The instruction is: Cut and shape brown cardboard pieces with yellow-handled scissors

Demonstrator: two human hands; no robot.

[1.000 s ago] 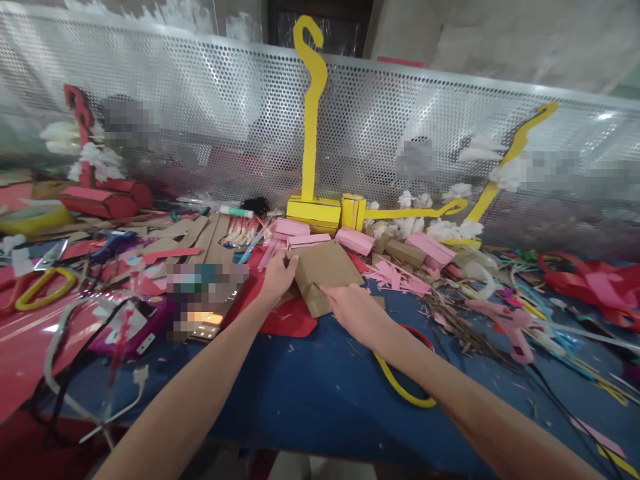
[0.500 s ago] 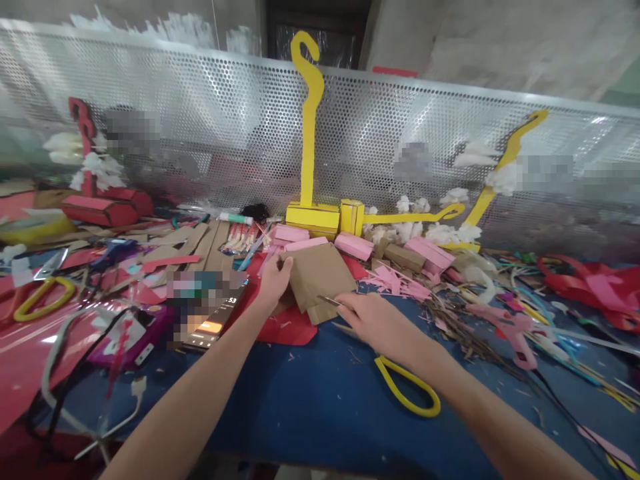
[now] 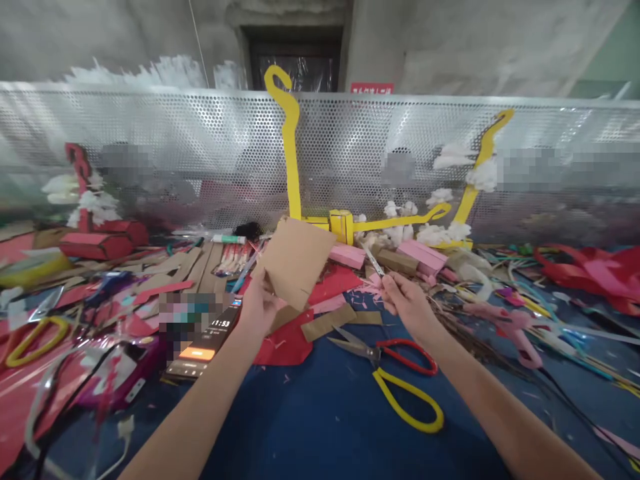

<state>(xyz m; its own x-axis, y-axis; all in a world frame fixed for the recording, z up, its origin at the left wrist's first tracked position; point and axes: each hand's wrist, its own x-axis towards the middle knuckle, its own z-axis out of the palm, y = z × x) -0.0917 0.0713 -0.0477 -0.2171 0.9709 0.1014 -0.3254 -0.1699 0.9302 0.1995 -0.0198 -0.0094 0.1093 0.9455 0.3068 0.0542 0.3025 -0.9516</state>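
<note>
A flat piece of brown cardboard (image 3: 299,257) is tilted up above the table, its lower left edge gripped by my left hand (image 3: 260,303). My right hand (image 3: 403,293) is closed around a slim metal craft knife (image 3: 373,260), which points up and to the left, apart from the cardboard. Below and between my hands lie open scissors (image 3: 374,355) with one red and one yellow handle. Brown cardboard strips (image 3: 330,323) and red paper (image 3: 285,343) rest beneath the held piece.
A yellow hook-shaped piece (image 3: 291,153) stands at the back before a perforated metal screen (image 3: 345,153). To the left lie a phone (image 3: 213,337) and a purple case (image 3: 125,373). A pink glue gun (image 3: 515,327) with a cord and pink paper scraps lie to the right.
My left hand has raised the cardboard off the table. My right hand has drawn the knife away to the right and up, uncovering the scissors and cardboard strips. The view has tipped upward.
</note>
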